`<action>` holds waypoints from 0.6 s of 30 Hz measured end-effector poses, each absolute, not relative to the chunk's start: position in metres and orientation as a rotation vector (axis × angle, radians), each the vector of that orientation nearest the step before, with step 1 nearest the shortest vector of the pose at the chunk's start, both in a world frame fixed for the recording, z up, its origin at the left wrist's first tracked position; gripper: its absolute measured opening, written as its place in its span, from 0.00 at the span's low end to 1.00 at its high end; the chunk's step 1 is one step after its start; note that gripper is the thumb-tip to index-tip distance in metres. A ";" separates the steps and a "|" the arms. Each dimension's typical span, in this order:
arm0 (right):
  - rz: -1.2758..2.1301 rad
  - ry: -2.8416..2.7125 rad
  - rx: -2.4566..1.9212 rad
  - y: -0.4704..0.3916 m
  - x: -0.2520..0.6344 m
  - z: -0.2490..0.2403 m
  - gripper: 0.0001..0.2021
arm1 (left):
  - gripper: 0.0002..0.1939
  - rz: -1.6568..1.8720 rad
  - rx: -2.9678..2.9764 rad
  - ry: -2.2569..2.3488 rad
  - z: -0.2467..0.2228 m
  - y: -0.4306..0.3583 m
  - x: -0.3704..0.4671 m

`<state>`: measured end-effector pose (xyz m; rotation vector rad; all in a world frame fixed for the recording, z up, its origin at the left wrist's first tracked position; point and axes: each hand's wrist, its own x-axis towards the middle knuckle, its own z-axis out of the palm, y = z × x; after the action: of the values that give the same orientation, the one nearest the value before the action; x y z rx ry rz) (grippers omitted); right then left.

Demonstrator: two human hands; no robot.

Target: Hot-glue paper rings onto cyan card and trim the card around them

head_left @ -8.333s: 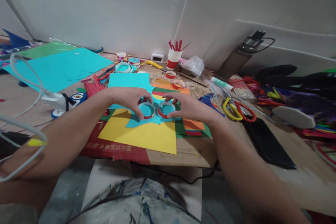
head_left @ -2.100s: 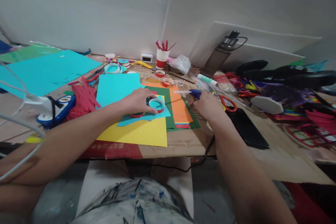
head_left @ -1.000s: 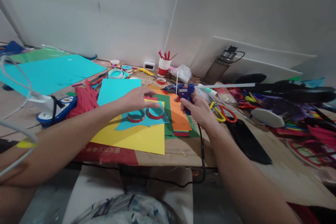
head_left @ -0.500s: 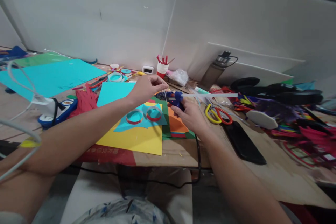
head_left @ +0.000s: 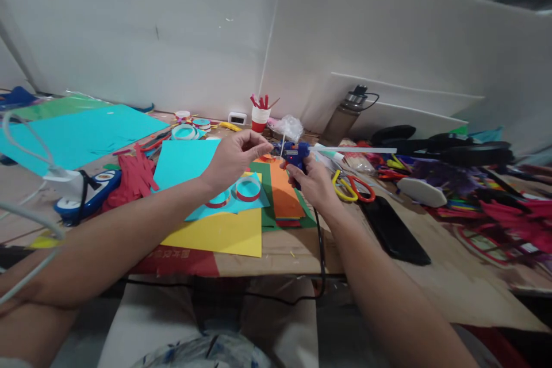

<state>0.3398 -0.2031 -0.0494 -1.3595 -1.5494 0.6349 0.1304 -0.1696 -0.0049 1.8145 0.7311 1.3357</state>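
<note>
My right hand (head_left: pixel 314 181) is wrapped round the handle of a blue hot glue gun (head_left: pixel 296 153), whose nozzle points left. A long white glue stick (head_left: pixel 353 150) juts from its back end. Thumb and fingers of my left hand (head_left: pixel 238 160) are pinched together close to the nozzle; whatever they hold is too small to make out. Below them, two paper rings, a left ring (head_left: pixel 219 200) partly behind my left wrist and a right ring (head_left: pixel 248 188), stand on cut blue paper (head_left: pixel 252 205) over a yellow sheet (head_left: pixel 233 234).
Right of the glue gun lie scissors (head_left: pixel 353 188) with yellow and red handles and a black phone (head_left: pixel 394 229). Behind stand a paper cup (head_left: pixel 260 118) of red sticks and a bottle (head_left: pixel 346 114). Red paper strips (head_left: pixel 135 178) and a blue power strip (head_left: pixel 90 195) are at left.
My left hand has come down and left slightly from above the nozzle, still pinched. The glue gun stays in my right hand. The whole view has shifted a little.
</note>
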 end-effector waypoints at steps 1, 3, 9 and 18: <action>0.644 -1.554 -1.368 -0.205 0.338 -0.049 0.16 | 0.14 1.314 1.797 0.775 -0.006 -0.166 0.130; 0.649 -1.592 -1.392 -0.208 0.333 -0.048 0.16 | 0.18 1.285 1.808 0.840 -0.007 -0.160 0.130; 0.581 -1.776 -1.433 -0.216 0.326 -0.047 0.12 | 0.14 1.311 1.926 0.830 -0.010 -0.156 0.130; 0.570 -1.578 -1.425 -0.205 0.331 -0.055 0.14 | 0.09 1.296 2.082 0.783 -0.005 -0.184 0.131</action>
<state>0.3305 -0.2052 -0.0554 -1.4253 -1.5785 0.5705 0.1307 -0.1837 -0.0049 2.0822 0.7829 1.2956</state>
